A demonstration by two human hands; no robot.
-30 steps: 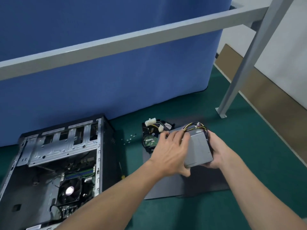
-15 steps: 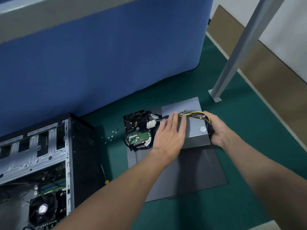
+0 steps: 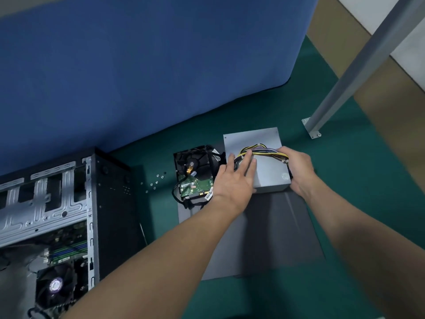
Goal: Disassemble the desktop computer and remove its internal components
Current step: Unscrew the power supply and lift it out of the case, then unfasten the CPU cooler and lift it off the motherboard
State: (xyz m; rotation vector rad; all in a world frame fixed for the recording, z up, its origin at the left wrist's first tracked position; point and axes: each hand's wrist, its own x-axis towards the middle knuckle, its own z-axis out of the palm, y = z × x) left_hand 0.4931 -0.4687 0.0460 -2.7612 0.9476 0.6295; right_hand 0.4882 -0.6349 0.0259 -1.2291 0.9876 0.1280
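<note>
A grey power supply [image 3: 269,173] lies on a dark grey side panel [image 3: 276,226] on the green floor. Its yellow, black and purple cable bundle [image 3: 264,151] is looped over its top. My left hand [image 3: 234,180] rests flat on the supply's left edge, its straight fingers touching the cables. My right hand [image 3: 299,171] grips the supply's right side, thumb over the cable bundle. The open black computer case [image 3: 112,203] lies at the left, with its CPU cooler fan [image 3: 55,286] and motherboard showing inside.
A hard drive [image 3: 195,187], green board up, and a black fan [image 3: 195,160] with cables lie just left of the supply. Several loose screws [image 3: 154,183] and a screwdriver [image 3: 143,233] lie beside the case. A blue partition [image 3: 138,77] stands behind, a grey metal post [image 3: 345,84] at right.
The power supply has come down from my hands onto the side panel beside the hard drive. My left hand has flattened over its left edge, and my head has tilted down.
</note>
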